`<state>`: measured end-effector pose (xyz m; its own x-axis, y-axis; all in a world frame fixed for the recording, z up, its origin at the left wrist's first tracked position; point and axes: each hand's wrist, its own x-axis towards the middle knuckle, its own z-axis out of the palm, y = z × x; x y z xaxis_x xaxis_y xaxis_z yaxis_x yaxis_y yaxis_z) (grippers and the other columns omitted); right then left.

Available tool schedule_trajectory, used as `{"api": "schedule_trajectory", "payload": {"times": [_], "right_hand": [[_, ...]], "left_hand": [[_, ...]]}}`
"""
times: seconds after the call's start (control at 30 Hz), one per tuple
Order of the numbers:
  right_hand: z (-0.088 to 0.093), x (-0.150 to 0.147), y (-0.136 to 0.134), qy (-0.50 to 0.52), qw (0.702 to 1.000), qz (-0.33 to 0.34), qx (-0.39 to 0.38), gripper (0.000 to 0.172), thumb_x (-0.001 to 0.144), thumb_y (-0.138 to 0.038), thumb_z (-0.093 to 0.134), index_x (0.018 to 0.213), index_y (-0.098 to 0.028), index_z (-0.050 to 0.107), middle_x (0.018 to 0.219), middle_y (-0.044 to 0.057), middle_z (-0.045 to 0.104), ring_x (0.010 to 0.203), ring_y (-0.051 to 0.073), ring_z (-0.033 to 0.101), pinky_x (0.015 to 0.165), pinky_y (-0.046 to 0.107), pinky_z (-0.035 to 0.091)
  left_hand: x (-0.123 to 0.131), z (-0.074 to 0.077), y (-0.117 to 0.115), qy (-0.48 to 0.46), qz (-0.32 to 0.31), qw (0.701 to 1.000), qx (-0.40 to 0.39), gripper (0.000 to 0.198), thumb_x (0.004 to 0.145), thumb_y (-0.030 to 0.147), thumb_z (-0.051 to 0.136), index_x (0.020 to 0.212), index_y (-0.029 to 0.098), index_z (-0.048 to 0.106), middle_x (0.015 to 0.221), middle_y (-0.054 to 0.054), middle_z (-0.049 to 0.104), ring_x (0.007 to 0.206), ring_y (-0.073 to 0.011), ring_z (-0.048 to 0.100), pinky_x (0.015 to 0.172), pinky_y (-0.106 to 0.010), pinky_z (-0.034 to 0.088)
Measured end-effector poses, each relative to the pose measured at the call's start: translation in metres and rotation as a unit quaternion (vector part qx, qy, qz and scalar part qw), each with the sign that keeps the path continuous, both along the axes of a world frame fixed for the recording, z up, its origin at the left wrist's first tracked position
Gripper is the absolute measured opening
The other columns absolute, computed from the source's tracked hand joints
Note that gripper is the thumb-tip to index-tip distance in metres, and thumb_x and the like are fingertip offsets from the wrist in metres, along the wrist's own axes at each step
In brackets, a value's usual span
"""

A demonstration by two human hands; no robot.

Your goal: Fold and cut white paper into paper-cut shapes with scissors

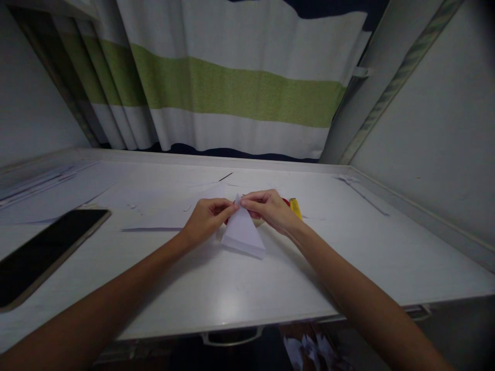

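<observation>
A folded white paper, shaped like a narrow triangle, is held above the table with its tip up and its wide, folded edge toward me. My left hand pinches it near the tip from the left, thumb and fingers closed on it. From the right, my right hand pinches the same tip, its fingertips close to those of my left hand. Just behind my right wrist lies a yellow object beside a small red one, both partly hidden.
A phone lies at the left of the white table. White sheets spread over the left and middle. A thin dark stick lies farther back. Paper scraps and a long strip are at the right rear, before the curtain.
</observation>
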<state>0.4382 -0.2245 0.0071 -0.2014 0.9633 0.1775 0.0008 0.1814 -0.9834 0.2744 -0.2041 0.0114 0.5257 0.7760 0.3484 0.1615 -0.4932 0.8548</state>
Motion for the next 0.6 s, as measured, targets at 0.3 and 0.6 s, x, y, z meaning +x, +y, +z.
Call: {"api": "schedule_trajectory", "payload": {"times": [0.3,0.6], "right_hand": [[0.0017,0.0019,0.0003,0.053,0.997,0.024,-0.057,0.020,0.065,-0.028,0.063,0.078,-0.014,0.066,0.059,-0.001,0.053,0.050,0.005,0.039,0.047,0.020,0.030],[0.0010,0.0000,-0.0006,0.035,0.999,0.001,-0.036,0.016,0.063,-0.027,0.064,0.072,-0.014,0.065,0.060,0.000,0.056,0.050,0.005,0.042,0.047,0.020,0.032]], "left_hand": [[-0.0010,-0.0031,-0.0021,0.007,-0.047,0.999,0.021,0.017,0.073,0.023,0.052,0.061,0.013,0.060,0.059,0.001,0.056,0.054,-0.0083,0.048,0.051,-0.018,0.039],[-0.0004,-0.0033,-0.0023,0.001,-0.056,0.998,0.008,0.014,0.071,0.021,0.052,0.063,0.012,0.060,0.058,0.001,0.055,0.053,-0.0077,0.048,0.051,-0.017,0.040]]}}
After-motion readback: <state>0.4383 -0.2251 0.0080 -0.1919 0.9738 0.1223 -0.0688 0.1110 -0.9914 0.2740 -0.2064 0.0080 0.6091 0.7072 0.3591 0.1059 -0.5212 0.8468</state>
